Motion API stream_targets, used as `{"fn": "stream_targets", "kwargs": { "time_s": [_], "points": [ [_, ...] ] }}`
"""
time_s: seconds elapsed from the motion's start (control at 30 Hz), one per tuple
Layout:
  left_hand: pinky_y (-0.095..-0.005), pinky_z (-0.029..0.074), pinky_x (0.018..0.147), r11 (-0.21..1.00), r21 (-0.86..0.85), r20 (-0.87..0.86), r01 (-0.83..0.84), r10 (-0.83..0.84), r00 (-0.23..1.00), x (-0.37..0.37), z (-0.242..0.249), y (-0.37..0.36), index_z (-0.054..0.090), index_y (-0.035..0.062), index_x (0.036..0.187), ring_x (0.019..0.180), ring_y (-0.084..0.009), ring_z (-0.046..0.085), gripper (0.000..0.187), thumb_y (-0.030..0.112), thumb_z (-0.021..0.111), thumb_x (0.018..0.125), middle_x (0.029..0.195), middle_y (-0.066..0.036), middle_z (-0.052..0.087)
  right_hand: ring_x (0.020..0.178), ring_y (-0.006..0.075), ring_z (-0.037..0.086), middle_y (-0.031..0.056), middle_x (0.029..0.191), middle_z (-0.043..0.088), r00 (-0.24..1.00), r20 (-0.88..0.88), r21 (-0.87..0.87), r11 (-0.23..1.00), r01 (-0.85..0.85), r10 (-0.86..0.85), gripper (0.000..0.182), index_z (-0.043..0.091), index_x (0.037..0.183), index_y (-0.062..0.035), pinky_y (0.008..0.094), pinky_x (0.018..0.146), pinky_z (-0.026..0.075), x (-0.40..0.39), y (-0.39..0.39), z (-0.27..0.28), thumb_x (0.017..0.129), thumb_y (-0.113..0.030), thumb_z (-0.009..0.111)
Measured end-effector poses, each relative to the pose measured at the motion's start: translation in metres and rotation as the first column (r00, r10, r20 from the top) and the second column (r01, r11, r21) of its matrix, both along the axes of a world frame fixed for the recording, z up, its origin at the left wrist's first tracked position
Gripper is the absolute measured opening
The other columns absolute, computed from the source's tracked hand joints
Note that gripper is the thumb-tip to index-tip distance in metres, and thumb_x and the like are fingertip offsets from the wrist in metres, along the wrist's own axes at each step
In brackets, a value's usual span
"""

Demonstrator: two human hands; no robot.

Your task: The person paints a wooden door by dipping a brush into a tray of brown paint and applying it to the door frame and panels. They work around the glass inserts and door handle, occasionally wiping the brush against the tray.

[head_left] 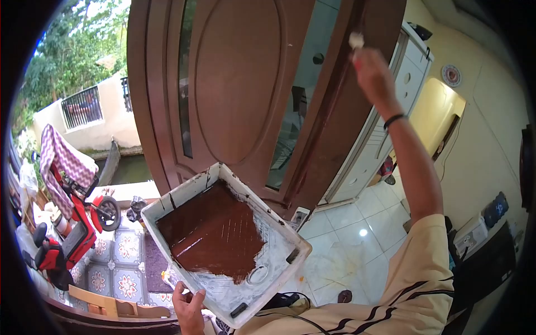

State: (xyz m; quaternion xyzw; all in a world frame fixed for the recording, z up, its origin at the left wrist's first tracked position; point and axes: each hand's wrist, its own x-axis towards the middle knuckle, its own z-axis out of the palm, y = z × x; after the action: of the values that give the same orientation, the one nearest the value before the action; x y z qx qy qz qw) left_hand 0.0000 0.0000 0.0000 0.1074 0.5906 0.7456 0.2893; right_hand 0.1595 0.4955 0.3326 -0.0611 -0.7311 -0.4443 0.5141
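My left hand (190, 307) grips the near left rim of a white paint tray (301, 254), thumb on the edge. Dark brown paint (212, 229) covers much of the tray's bottom. My right hand (373, 72) is raised at the upper right, closed on a small tool whose pale, blurred tip (356, 40) is close to the right edge of a brown wooden door (237, 72). The kind of tool cannot be made out. Streaks of darker, glossy brown run along the door's right side.
A red motorbike (84, 240) with a patterned cloth stands outside on the left. Behind the door is a white cabinet (365, 145) on the tiled floor (346, 245). At the lower right are a dark chair-like object (486, 273) and a white box (470, 237).
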Motion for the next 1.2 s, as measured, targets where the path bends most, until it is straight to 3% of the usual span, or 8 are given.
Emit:
{"fn": "stream_targets", "kwargs": {
  "time_s": [0.17,0.3,0.47,0.67,0.8,0.87,0.97,1.2],
  "points": [
    [-0.0320,0.053,0.076,0.984,-0.176,-0.036,0.037,-0.044,0.998,-0.009,-0.016,-0.005,0.030,-0.0064,0.144,0.092,-0.0238,0.062,0.075,0.016,0.072,0.086,0.115,-0.020,0.058,0.074,0.0244,0.059,0.0077,0.077,0.054,0.941,0.338,-0.100,0.994,0.036,0.000,0.007,0.059,0.087,-0.0030,0.0368,0.060,0.051,0.004,-0.028,-0.144,0.086,-0.009,0.062],
    [-0.0307,0.053,0.072,0.982,-0.189,-0.023,0.000,-0.004,1.000,-0.007,-0.002,-0.004,0.033,-0.0075,0.142,0.090,-0.0225,0.061,0.075,0.015,0.075,0.084,0.112,-0.022,0.058,0.069,0.0315,0.061,0.0127,0.081,0.060,0.942,0.194,-0.610,0.786,-0.103,0.274,0.009,0.061,0.088,-0.0027,0.0396,0.059,0.052,0.001,-0.046,-0.193,0.088,-0.011,0.065],
    [-0.0295,0.052,0.070,0.985,-0.170,-0.038,-0.008,0.002,0.999,-0.004,-0.017,-0.008,0.033,-0.0074,0.142,0.089,-0.0206,0.061,0.075,0.014,0.075,0.084,0.110,-0.020,0.059,0.058,0.0398,0.056,0.0218,0.062,0.056,0.944,-0.166,-0.750,0.585,-0.309,0.286,0.026,0.060,0.075,0.0037,0.0409,0.054,0.045,-0.006,-0.023,-0.070,0.092,-0.015,0.062],
    [-0.0283,0.049,0.069,0.989,-0.148,-0.025,-0.023,0.020,0.999,0.002,-0.006,-0.007,0.041,-0.0038,0.138,0.089,-0.0190,0.060,0.065,0.012,0.073,0.083,0.109,-0.015,0.060,0.066,0.0329,0.066,0.0151,0.079,0.071,0.972,-0.197,-0.428,0.880,-0.204,0.130,0.023,0.069,0.085,-0.0003,0.0387,0.061,0.051,0.000,-0.006,0.119,0.093,-0.020,0.059],
    [-0.0293,0.049,0.072,0.991,-0.123,-0.030,-0.045,0.041,0.999,0.010,-0.001,-0.007,0.042,-0.0041,0.137,0.090,-0.0186,0.059,0.065,0.012,0.073,0.083,0.106,-0.014,0.061,0.070,0.0281,0.063,0.0236,0.072,0.061,0.936,-0.298,-0.305,0.910,-0.281,0.189,0.031,0.056,0.074,0.0030,0.0440,0.068,0.047,-0.001,-0.023,0.174,0.090,-0.022,0.065],
    [-0.0291,0.049,0.073,0.989,-0.135,-0.035,-0.061,0.056,0.998,0.015,0.003,-0.005,0.043,-0.0038,0.136,0.089,-0.0182,0.059,0.063,0.012,0.073,0.083,0.105,-0.014,0.061,0.072,0.0297,0.065,0.0177,0.078,0.064,0.963,-0.224,0.017,0.988,-0.151,0.151,0.018,0.063,0.088,-0.0010,0.0403,0.067,0.050,0.005,0.009,0.184,0.092,-0.019,0.060],
    [-0.0288,0.048,0.075,0.988,-0.149,-0.042,-0.049,0.043,0.998,0.018,0.013,-0.006,0.045,-0.0024,0.135,0.089,-0.0175,0.059,0.060,0.013,0.072,0.084,0.106,-0.012,0.060,0.085,0.0317,0.064,0.0135,0.088,0.065,0.998,-0.050,0.108,0.994,-0.034,0.040,0.010,0.062,0.095,-0.0054,0.0410,0.073,0.052,0.005,0.023,0.134,0.088,-0.010,0.057],
    [-0.0280,0.049,0.074,0.996,-0.085,-0.124,-0.004,-0.007,0.992,0.014,0.021,-0.004,0.052,0.0015,0.126,0.089,-0.0155,0.058,0.045,0.011,0.070,0.085,0.105,-0.008,0.060,0.074,0.0303,0.064,0.0148,0.085,0.064,0.963,0.000,-0.468,0.851,-0.237,0.268,0.009,0.064,0.096,-0.0032,0.0383,0.065,0.052,0.028,-0.009,-0.053,0.089,-0.007,0.061]
  ]
}}
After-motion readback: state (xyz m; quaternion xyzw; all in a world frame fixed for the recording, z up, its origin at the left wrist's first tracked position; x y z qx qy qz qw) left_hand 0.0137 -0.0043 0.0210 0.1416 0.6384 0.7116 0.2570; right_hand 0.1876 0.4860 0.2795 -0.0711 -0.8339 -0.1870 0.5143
